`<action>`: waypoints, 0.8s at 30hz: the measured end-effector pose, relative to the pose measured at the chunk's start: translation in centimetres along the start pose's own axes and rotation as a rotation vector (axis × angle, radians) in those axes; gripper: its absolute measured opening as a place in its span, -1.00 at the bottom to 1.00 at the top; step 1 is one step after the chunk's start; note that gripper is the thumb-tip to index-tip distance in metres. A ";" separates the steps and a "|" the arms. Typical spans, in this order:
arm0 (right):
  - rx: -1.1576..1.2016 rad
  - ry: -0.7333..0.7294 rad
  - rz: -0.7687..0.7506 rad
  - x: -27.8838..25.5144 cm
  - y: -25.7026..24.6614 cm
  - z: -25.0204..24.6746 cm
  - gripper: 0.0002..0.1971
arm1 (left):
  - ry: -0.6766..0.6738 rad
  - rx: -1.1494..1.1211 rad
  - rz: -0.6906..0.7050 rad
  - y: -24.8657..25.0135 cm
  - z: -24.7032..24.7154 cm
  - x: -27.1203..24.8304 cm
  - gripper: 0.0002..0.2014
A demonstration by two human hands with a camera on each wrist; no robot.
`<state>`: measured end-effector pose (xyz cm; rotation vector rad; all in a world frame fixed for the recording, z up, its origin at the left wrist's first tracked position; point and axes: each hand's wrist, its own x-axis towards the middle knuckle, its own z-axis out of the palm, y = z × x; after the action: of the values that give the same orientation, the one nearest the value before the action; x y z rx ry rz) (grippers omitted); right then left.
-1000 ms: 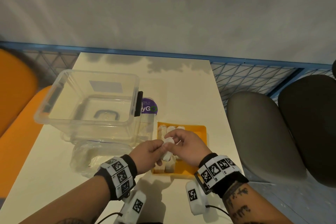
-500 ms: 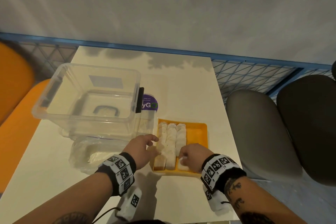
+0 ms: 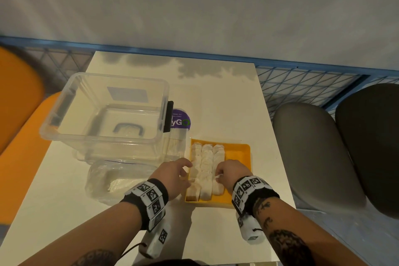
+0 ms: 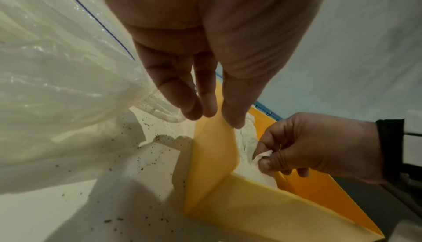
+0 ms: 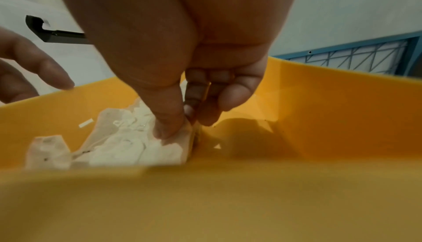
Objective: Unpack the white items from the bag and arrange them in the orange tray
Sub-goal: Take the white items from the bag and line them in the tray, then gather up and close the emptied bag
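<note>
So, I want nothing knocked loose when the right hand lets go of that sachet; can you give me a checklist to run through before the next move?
1. Right hand has the white sachet over the orange tray: ok, pinched just above the third row.
2. Room in the tray: ok, its right strip is bare.
3. Existing rows tidy: ok, three neat columns.
4. Left hand steadying the tray: cannot tell; its fingers hang straight at the left wall, contact unclear.
5. Plastic bag emptied: cannot tell, it is crumpled.
6. Table clean: not ok, dark specks beside the tray.
</note>
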<state>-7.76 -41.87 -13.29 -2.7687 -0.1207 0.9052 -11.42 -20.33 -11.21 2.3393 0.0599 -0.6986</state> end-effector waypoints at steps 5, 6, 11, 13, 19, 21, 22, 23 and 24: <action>0.027 0.005 0.014 0.4 0.1 0.1 -0.77 | 0.010 0.006 -0.003 -0.1 0.0 0.2 -0.55; 0.037 0.015 0.020 0.3 0.1 0.1 -0.73 | 0.011 0.008 -0.002 0.0 0.1 0.2 -0.54; 0.123 0.244 -0.083 -3.5 -0.6 1.0 -0.67 | 0.005 0.016 0.002 0.0 0.2 0.3 -0.56; 0.066 0.210 -0.186 -6.0 -1.0 2.9 -0.63 | 0.001 0.026 0.024 -0.1 0.1 0.1 -0.61; -0.169 0.289 -0.230 -7.5 -0.2 8.9 -0.74 | 0.075 -0.015 0.057 -2.3 -2.1 -2.3 -0.81; -0.191 0.346 -0.220 -6.8 -0.1 9.3 -0.78 | 0.133 -0.050 0.029 -3.6 -3.3 -3.5 -0.84; -0.180 0.355 -0.214 -6.4 -0.2 9.1 -0.79 | 0.167 -0.075 0.012 -4.2 -4.0 -4.1 -0.84; -0.178 0.364 -0.202 -6.0 -0.4 8.8 -0.79 | 0.204 -0.101 -0.009 -4.8 -4.6 -4.7 -0.83; -0.183 0.359 -0.194 -5.6 -0.7 8.2 -0.80 | 0.248 -0.131 -0.027 -5.3 -5.2 -5.3 -0.83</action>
<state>-17.10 -40.50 -16.37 -2.9679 -0.4205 0.3581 -14.70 -12.22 -8.58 2.2899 0.2402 -0.4010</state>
